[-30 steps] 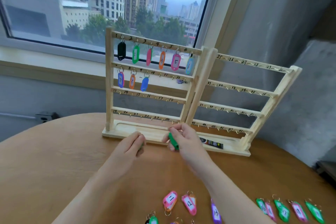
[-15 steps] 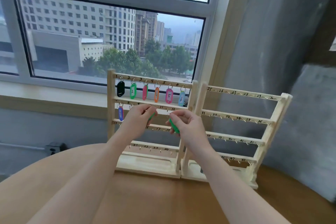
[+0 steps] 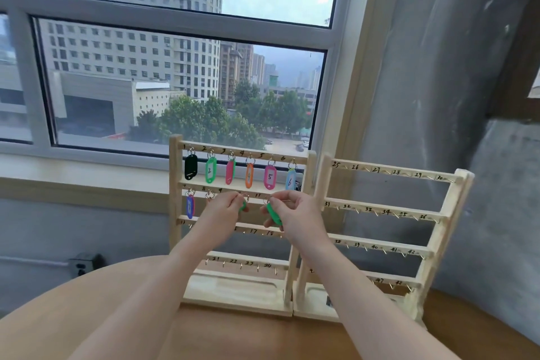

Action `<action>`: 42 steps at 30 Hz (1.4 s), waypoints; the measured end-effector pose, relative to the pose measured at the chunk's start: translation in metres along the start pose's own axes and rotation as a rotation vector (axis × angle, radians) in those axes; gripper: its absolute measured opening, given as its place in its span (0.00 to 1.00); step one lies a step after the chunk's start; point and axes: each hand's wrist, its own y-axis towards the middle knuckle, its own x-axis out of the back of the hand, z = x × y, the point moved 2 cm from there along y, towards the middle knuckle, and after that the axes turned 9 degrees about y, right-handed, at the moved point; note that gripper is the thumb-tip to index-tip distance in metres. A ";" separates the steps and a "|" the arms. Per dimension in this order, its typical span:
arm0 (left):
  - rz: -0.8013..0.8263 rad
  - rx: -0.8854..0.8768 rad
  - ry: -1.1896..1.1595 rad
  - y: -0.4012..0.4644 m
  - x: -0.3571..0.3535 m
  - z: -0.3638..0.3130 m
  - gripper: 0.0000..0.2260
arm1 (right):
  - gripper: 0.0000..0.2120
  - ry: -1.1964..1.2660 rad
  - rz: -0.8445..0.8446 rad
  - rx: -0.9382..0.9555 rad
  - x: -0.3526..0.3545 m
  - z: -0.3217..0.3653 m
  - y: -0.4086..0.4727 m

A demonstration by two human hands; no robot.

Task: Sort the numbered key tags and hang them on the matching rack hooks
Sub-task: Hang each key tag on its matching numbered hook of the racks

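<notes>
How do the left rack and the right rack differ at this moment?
1. The left rack carries hanging key tags on its upper rows; the right rack shows only bare hooks.
2. The left rack's visible numbers run up to 24; the right rack's start at 25.
3. Both hands, left hand and right hand, work at the left rack, none at the right rack.

Both are pale wood with handwritten numbers.

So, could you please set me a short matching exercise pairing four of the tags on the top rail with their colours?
Things:
1. tag on hook 1
2. tag on hook 2
3. tag on hook 4
4. tag on hook 6

Colours:
A. orange
B. light blue
C. black
D. green

Pairs: 1-C, 2-D, 3-A, 4-B
</notes>
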 end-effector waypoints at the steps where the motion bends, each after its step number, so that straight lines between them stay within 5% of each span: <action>1: 0.002 0.003 0.001 0.000 -0.001 0.003 0.15 | 0.04 -0.009 0.000 -0.004 -0.001 0.000 0.001; 15: -0.015 -0.010 -0.190 -0.030 -0.006 0.040 0.14 | 0.06 0.075 -0.082 -0.013 -0.034 -0.017 0.015; 31: 0.026 0.059 -0.164 -0.066 -0.018 0.071 0.11 | 0.13 -0.330 -0.275 0.200 -0.050 -0.037 0.027; 42: 0.131 0.104 -0.122 -0.108 -0.031 0.079 0.11 | 0.07 -0.433 -0.149 0.104 -0.027 -0.052 -0.002</action>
